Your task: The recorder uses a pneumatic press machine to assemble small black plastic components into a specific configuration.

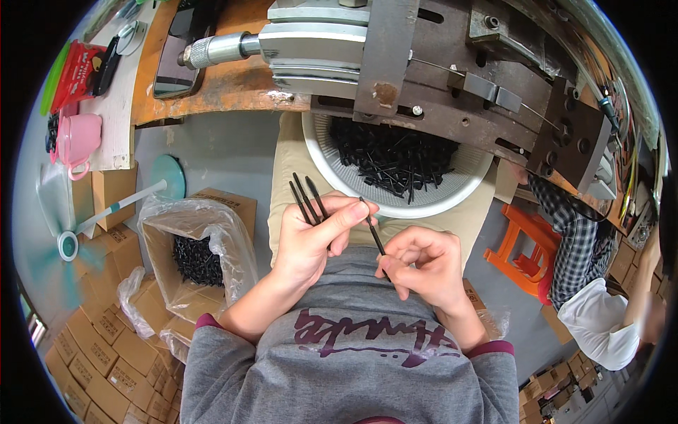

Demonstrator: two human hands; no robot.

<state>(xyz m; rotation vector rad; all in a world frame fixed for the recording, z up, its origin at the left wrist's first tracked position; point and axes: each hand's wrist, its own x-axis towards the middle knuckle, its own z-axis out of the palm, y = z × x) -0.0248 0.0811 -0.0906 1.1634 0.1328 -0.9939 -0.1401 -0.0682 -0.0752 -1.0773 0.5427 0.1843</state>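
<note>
Three thin black rods with thicker tips (307, 199) stick up out of my left hand (311, 233), whose fingers are closed around them. Another slim black rod (373, 232) slants between my two hands: the left thumb and forefinger touch its upper end, and my right hand (422, 260) pinches its lower end. What exact kind of part these are, I cannot tell. Just beyond my hands, a white perforated basket (417, 210) holds many similar black pieces (392, 159). It rests on beige cloth (286, 184) over my lap, partly beneath the machine.
A metal machine (438, 85) with a micrometer knob (212, 51) spans the bench ahead. A phone (176, 63) and pink cup (79, 138) lie left. Below stand a fan (68, 246) and a lined carton of black pieces (198, 261). An orange stool (519, 247) and another person (597, 321) are right.
</note>
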